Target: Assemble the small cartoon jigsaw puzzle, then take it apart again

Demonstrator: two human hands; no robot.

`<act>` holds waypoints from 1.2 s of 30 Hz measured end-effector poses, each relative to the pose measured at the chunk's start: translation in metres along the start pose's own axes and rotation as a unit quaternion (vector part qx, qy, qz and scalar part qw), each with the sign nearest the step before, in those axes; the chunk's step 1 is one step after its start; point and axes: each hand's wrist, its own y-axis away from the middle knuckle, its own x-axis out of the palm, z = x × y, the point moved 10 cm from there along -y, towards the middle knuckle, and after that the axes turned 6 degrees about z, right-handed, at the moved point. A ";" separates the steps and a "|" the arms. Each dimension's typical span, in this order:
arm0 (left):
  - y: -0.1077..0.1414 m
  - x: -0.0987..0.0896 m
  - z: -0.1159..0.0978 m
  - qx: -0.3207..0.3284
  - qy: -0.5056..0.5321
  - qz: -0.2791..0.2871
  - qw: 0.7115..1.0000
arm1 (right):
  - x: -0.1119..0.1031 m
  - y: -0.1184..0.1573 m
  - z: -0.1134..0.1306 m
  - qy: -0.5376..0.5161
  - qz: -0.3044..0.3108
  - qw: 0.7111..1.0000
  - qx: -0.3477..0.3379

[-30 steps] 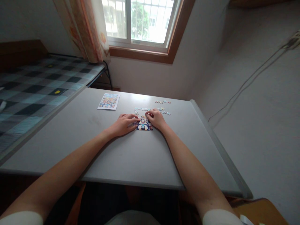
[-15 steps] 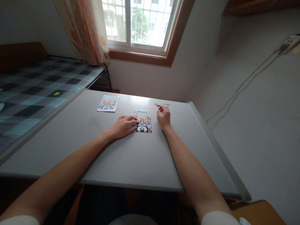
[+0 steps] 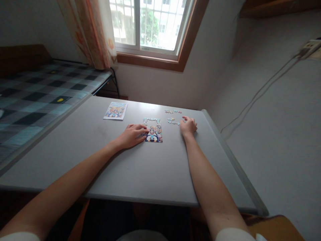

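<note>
A partly assembled jigsaw puzzle point(image 3: 153, 138) lies flat on the table, with a bare gap in its upper middle. My left hand point(image 3: 134, 134) rests at the puzzle's left side, its fingers stretched out and their tips over that edge. To the right of the puzzle is a group of loose puzzle pieces point(image 3: 173, 121). My right hand point(image 3: 189, 126) is beside this group, fingers loosely curled, with the index finger and thumb apart; no piece is visible between them. Farther back lies another row of puzzle pieces point(image 3: 173, 111).
A picture sheet point(image 3: 115, 110) with a similar colourful print lies at the back left of the grey table point(image 3: 150, 174). Beyond the table's left edge is a bed with a checked cover point(image 3: 75, 87). A wall with a hanging cable point(image 3: 253, 98) stands on the right.
My right hand has moved right, uncovering the nearer group of loose pieces. My left hand has stayed at the puzzle's left edge.
</note>
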 end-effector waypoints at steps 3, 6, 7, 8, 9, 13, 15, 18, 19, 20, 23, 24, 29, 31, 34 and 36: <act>0.000 0.000 0.000 -0.006 0.003 0.000 1.000 | 0.002 -0.001 0.000 0.000 0.002 1.000 -0.006; 0.001 -0.001 0.002 -0.013 0.003 -0.007 1.000 | 0.003 -0.001 -0.001 0.003 0.004 1.000 -0.006; 0.001 -0.001 0.002 -0.015 0.002 -0.011 1.000 | 0.003 -0.002 -0.002 0.005 0.006 1.000 -0.006; 0.002 -0.001 0.003 -0.015 0.000 -0.014 1.000 | 0.003 -0.002 -0.002 0.007 0.009 1.000 -0.005; 0.002 -0.001 0.003 -0.015 -0.001 -0.016 1.000 | 0.003 -0.001 -0.002 0.010 0.012 1.000 -0.004; 0.002 0.000 0.004 -0.013 0.002 -0.013 1.000 | 0.005 -0.001 -0.001 0.015 0.023 1.000 -0.007; 0.002 0.001 0.004 -0.013 0.008 -0.012 1.000 | 0.006 -0.001 0.001 0.012 0.028 0.999 -0.017; 0.001 0.000 0.004 -0.014 0.014 -0.014 1.000 | 0.007 -0.001 0.003 0.004 0.030 0.999 -0.033; 0.001 0.000 0.004 -0.014 0.015 -0.014 1.000 | 0.007 -0.001 0.004 0.001 0.029 0.999 -0.038; 0.001 0.000 0.003 -0.015 0.015 -0.013 1.000 | 0.007 -0.002 0.004 -0.002 0.027 0.999 -0.043; 0.000 0.000 0.002 -0.014 0.011 -0.012 1.000 | 0.008 -0.002 0.005 -0.007 0.024 0.998 -0.055; 0.000 0.000 0.002 -0.013 0.009 -0.012 1.000 | 0.008 -0.003 0.005 -0.008 0.023 0.998 -0.055; 0.000 0.002 0.001 -0.005 -0.006 -0.016 1.000 | 0.007 -0.005 0.000 0.002 0.020 0.999 -0.033; 0.000 0.002 0.001 -0.004 -0.013 -0.016 1.000 | 0.011 -0.004 0.005 0.023 0.039 0.998 -0.044; 0.000 0.002 0.000 0.000 -0.018 -0.017 1.000 | 0.023 0.001 0.020 0.072 0.090 0.989 -0.090; 0.000 0.002 0.000 0.002 -0.017 -0.019 1.000 | 0.030 0.005 0.028 0.104 0.116 0.981 -0.112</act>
